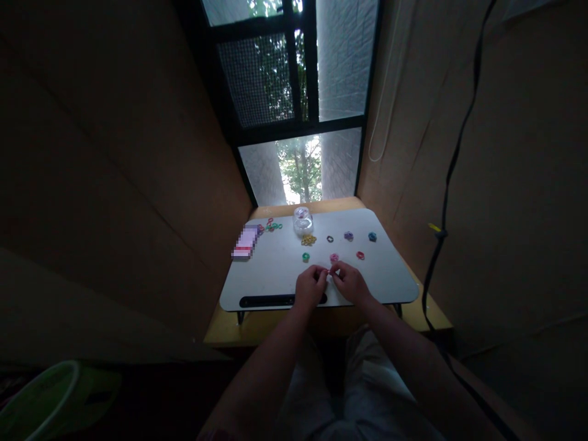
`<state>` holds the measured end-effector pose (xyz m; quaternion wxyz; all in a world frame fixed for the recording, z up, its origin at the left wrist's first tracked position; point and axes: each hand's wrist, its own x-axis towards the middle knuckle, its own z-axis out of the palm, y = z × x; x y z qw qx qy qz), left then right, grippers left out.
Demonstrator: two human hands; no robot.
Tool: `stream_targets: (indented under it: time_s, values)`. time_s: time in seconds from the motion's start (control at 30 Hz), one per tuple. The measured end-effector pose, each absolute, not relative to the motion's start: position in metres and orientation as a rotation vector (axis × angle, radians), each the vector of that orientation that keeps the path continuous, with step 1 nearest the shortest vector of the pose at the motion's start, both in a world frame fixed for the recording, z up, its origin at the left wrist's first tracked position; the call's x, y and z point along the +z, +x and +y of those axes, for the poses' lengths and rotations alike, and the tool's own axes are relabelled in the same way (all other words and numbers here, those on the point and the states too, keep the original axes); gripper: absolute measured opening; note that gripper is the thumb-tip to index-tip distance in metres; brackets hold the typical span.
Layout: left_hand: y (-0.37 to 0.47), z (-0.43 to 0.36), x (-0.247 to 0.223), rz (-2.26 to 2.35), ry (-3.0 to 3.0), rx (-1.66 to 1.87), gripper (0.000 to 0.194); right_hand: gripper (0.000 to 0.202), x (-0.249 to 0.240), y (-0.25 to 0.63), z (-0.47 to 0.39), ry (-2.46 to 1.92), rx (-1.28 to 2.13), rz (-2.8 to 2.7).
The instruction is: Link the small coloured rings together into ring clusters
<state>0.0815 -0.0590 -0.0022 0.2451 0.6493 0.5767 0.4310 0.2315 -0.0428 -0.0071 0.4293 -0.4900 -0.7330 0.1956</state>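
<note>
My left hand (311, 286) and my right hand (350, 282) meet over the near part of a white lap table (261, 269). Both are closed in a pinch, fingertips almost touching, on a tiny pinkish-red loop (329, 272) whose kind is too small to make out. Just beyond my fingers lies a pile of pink loops (334, 258). Around it are small groups of similar loops: green (305, 257), red (361, 255), yellow (309, 241), black (329, 239), purple (349, 236) and blue (372, 237).
A clear jar (302, 222) stands at the table's back. Mixed coloured loops (272, 226) lie at the back left, beside a blurred pink-and-white box (245, 242). A black slot strip (266, 301) runs along the front edge. A dark cord (452, 165) hangs at right.
</note>
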Motion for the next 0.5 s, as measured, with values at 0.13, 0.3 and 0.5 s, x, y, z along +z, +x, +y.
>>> stream_targets:
  time_s: [0.13,0.3,0.5]
  values:
    - [0.0816,-0.0583,-0.0039,1.549,1.767,1.191,0.015,0.009,-0.008,0.2314,-0.0419,-1.231,0.49,-1.854]
    - [0.081,-0.0579,-0.005,1.497,1.743,1.224,0.012,0.009,-0.0076,0.2302,-0.0429,-1.259,0.511,-1.853]
    - [0.0806,-0.0568,-0.0058,1.438,1.69,1.255,0.017,0.009,-0.0065,0.2299,-0.0435,-1.279,0.509,-1.839]
